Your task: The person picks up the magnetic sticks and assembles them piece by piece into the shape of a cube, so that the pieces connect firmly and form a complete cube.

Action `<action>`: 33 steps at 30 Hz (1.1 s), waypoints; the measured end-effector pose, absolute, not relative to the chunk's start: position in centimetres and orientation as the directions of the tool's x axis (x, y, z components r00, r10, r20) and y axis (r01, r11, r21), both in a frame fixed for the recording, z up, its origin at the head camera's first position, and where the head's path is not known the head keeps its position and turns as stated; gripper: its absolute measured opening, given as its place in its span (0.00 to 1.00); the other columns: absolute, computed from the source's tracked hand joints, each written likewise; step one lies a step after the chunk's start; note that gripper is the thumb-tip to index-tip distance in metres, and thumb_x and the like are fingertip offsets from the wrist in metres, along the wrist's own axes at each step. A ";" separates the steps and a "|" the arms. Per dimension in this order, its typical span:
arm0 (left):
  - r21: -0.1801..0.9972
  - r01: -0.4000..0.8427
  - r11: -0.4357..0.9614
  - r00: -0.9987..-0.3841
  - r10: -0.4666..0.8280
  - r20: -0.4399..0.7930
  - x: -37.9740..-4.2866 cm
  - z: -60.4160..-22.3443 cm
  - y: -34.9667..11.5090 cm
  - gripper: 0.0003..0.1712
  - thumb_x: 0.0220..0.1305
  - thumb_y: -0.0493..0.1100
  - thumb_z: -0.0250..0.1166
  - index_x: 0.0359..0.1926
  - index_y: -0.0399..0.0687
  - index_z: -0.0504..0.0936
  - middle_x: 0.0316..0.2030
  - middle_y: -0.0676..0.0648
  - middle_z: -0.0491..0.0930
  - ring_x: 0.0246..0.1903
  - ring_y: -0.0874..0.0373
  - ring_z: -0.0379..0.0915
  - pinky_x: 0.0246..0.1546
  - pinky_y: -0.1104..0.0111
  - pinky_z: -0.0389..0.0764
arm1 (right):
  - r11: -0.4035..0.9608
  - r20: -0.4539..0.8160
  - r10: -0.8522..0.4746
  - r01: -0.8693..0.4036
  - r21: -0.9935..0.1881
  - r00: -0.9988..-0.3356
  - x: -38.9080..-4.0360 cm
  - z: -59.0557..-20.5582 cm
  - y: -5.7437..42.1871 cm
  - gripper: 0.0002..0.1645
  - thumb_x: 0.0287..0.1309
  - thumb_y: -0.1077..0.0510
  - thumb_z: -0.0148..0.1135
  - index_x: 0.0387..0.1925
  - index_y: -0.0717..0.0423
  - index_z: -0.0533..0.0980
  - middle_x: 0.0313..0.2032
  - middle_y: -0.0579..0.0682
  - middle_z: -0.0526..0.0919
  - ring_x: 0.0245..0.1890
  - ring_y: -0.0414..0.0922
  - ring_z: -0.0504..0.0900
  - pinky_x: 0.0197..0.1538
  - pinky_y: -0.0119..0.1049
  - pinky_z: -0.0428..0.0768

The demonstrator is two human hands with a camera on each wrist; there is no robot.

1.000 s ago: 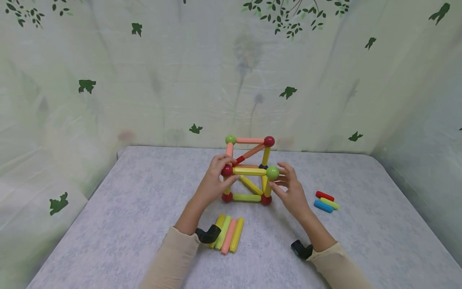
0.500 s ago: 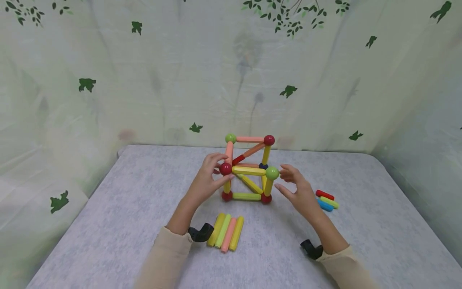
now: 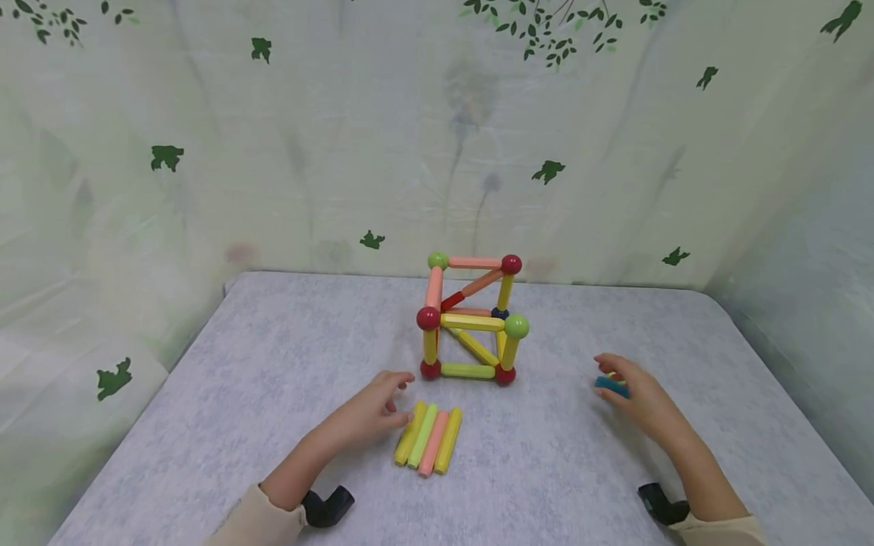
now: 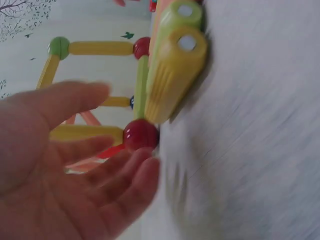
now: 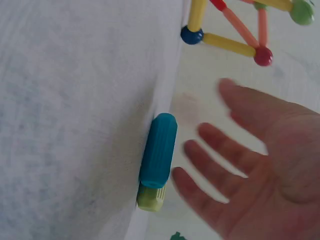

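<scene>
A box-shaped frame of magnetic rods and balls [image 3: 471,321] stands on the table, with red, green and dark blue balls at its corners. My left hand [image 3: 375,409] is relaxed beside a row of long rods, its thumb at the leftmost yellow rod [image 3: 410,434]. In that row lie also a light green rod [image 3: 422,436], a pink rod [image 3: 434,444] and another yellow rod [image 3: 448,441]. My right hand [image 3: 642,398] hovers over the short rods, fingers spread. In the right wrist view, a gap separates them from the blue rod [image 5: 159,150] and light green rod [image 5: 150,197].
The grey table [image 3: 307,326] ends at the back against a pale curtain [image 3: 328,152] printed with leaves and dark green shapes. The short red rod is hidden behind the right hand in the head view.
Both hands have left the frame of rods. The left came down toward me to the long rods; the right moved right to the short rods. The frame stands unsupported.
</scene>
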State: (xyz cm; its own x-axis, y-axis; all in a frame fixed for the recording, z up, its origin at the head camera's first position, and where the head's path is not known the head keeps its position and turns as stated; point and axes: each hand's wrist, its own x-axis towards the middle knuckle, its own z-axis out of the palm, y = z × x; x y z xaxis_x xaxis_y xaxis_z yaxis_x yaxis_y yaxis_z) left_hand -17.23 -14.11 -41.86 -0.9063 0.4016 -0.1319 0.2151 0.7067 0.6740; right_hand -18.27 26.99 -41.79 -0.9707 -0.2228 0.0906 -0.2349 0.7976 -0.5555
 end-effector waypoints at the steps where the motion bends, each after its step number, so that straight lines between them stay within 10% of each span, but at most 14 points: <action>1: 0.657 0.222 0.721 -0.882 0.435 -0.180 -17.0 -42.2 -14.0 0.33 0.56 0.46 0.63 0.62 0.47 0.62 0.47 0.47 0.66 0.31 0.59 0.66 0.27 0.70 0.72 | 0.807 0.059 -0.230 -0.224 -0.547 -0.971 -18.3 -41.9 27.2 0.29 0.54 0.61 0.61 0.57 0.64 0.64 0.48 0.62 0.72 0.47 0.58 0.72 0.46 0.52 0.72; 17: 0.665 0.181 0.725 -0.868 0.436 -0.240 -16.4 -42.0 -13.4 0.19 0.54 0.40 0.63 0.48 0.52 0.70 0.34 0.51 0.72 0.27 0.58 0.68 0.24 0.67 0.71 | 0.915 0.032 -0.150 -0.151 -0.375 -0.988 -18.3 -42.9 27.7 0.17 0.47 0.67 0.65 0.42 0.68 0.75 0.39 0.63 0.73 0.41 0.60 0.72 0.44 0.53 0.72; 33: 0.796 0.378 0.473 -0.924 0.254 0.287 -16.5 -41.3 -13.7 0.25 0.49 0.31 0.67 0.49 0.44 0.70 0.41 0.51 0.74 0.39 0.58 0.75 0.37 0.70 0.77 | 0.732 0.197 -0.337 -0.388 -0.559 -0.920 -17.4 -40.6 22.6 0.20 0.51 0.62 0.64 0.48 0.59 0.75 0.37 0.44 0.79 0.35 0.42 0.73 0.35 0.36 0.75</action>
